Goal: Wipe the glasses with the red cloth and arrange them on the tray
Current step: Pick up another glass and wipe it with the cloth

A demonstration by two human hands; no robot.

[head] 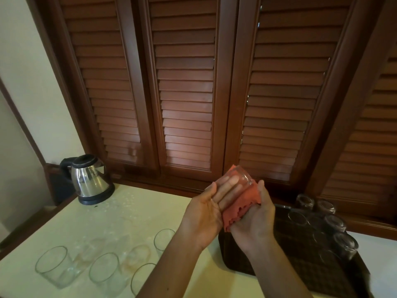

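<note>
A person's two hands work a clear drinking glass (240, 179) against a red cloth (240, 208) above the near edge of a dark tray (236, 261). The left hand (206, 214), palm up with fingers fairly straight, lies along the glass, its fingertips showing through the clear wall. The right hand (256, 218) curls round the cloth from the other side, thumb raised beside the glass and the cloth's scalloped edge hanging between the two palms. The hands are close together, with cloth and glass between them, and the glass tilts away toward the brown louvred shutters (187, 87) behind.

On the tray at the right stand several glasses already set upside down (335, 224), grouped along its far and right parts. On the pale tabletop (133, 211) at the left, well apart from the tray, upright glasses wait in a loose cluster (103, 267); the nearest ones are sharp, those behind them blurred.

A stainless-steel electric kettle (90, 179) with a black handle and base stands at the table's far left corner, near the cream wall (32, 82).
</note>
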